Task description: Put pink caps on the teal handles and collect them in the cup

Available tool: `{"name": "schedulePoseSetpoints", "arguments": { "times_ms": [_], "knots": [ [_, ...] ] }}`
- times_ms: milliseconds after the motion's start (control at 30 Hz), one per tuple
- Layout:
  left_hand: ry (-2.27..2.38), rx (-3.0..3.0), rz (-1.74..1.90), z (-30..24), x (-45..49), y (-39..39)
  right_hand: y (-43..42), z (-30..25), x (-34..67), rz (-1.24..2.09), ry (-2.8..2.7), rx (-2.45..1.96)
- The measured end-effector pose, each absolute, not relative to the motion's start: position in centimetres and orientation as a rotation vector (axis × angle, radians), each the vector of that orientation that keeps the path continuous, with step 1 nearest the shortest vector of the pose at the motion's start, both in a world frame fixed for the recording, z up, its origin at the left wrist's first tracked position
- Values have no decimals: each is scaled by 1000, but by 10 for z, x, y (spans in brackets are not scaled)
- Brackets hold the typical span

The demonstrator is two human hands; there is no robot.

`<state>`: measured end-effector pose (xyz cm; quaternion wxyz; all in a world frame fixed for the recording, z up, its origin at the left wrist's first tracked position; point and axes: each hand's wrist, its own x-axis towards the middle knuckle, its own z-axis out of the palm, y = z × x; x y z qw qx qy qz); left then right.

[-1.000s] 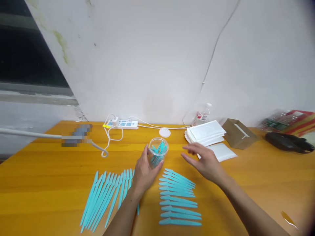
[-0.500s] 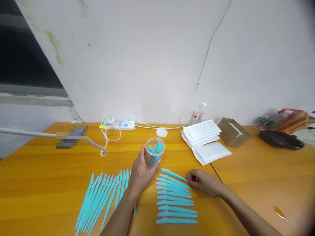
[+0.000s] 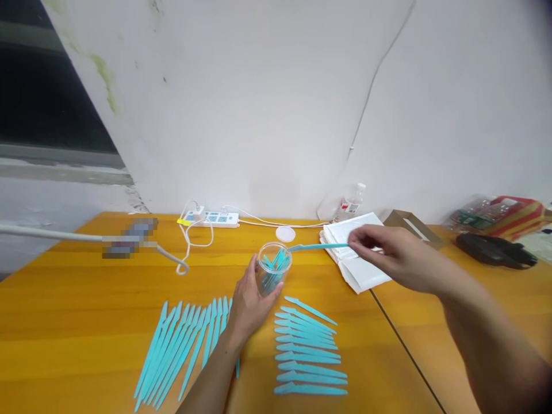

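Observation:
My left hand is wrapped around a clear plastic jar, which stands upright on the table with several turquoise eyebrow razors inside. Pinched by its thin end in my right hand is another eyebrow razor, held level above the table. Its wider head reaches the right side of the jar's rim. To the right of my left forearm, several eyebrow razors lie in a stacked column. More razors fan out on the left, some partly covered by my left arm.
Behind the jar lies a round, pale lid. A power strip with white cables sits by the wall. White padded envelopes, a bottle, a cardboard box and a black object occupy the right side of the wooden table.
My right hand has risen from the right-hand column toward the jar, bringing one eyebrow razor with it. My left hand still holds the jar. The view has shifted slightly.

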<state>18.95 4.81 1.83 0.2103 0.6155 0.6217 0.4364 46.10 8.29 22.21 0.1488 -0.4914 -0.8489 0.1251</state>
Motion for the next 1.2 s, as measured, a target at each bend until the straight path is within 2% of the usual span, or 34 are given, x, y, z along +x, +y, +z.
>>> {"name": "schedulePoseSetpoints", "arguments": {
  "times_ms": [133, 267, 367, 500, 567, 700, 933, 1067, 1200],
  "knots": [
    [1733, 1716, 1223, 17, 191, 49, 113, 217, 392, 288, -2762, -1199],
    [1729, 1704, 1229, 19, 191, 49, 119, 188, 350, 290, -2721, -1083],
    [1721, 1708, 1225, 21, 191, 48, 98, 151, 373, 297, -2518, -1183],
    [1716, 1701, 1226, 20, 190, 47, 63, 85, 442, 663, -2397, -1638],
    [1725, 1694, 1227, 19, 190, 48, 51, 60, 467, 763, -2387, -1728],
    [1717, 1705, 1227, 17, 190, 49, 44, 43, 478, 848, -2363, -1753],
    [1729, 1727, 1182, 20, 190, 48, 44, 67, 485, 834, -2407, -1720],
    [1719, 1739, 1188, 22, 189, 48, 47, 140, 505, 587, -2384, -1604],
    [1724, 1738, 1176, 21, 189, 47, 64, 221, 477, 180, -2425, -1405]
  ]
}}
